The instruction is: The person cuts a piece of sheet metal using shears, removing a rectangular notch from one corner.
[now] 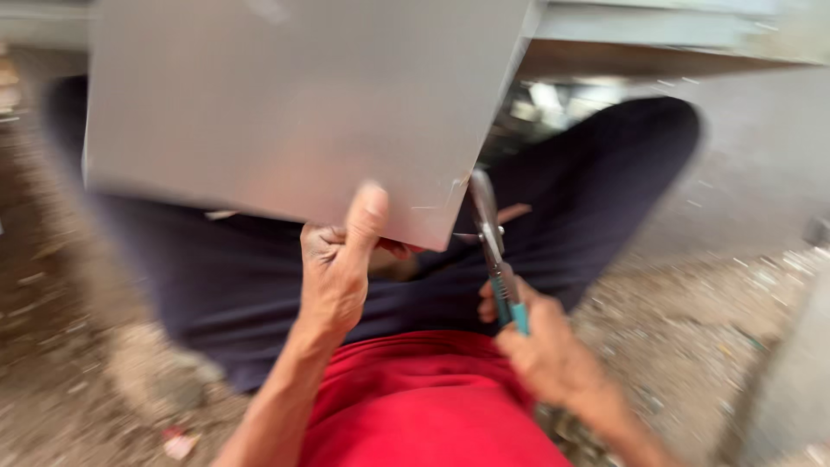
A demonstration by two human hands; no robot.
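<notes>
A large grey metal sheet (285,104) fills the upper left of the head view, tilted over my lap. My left hand (339,259) grips its near edge, thumb on top and fingers underneath. My right hand (540,346) holds a pair of tin snips (494,251) with teal handles. The snips' metal blades sit at the sheet's near right corner, at its edge. The picture is blurred by motion.
I sit with legs apart in dark trousers (596,182) and a red shirt (424,406). The dusty ground (700,329) around me is littered with small metal scraps. A metal frame or bench (657,35) runs across the top right.
</notes>
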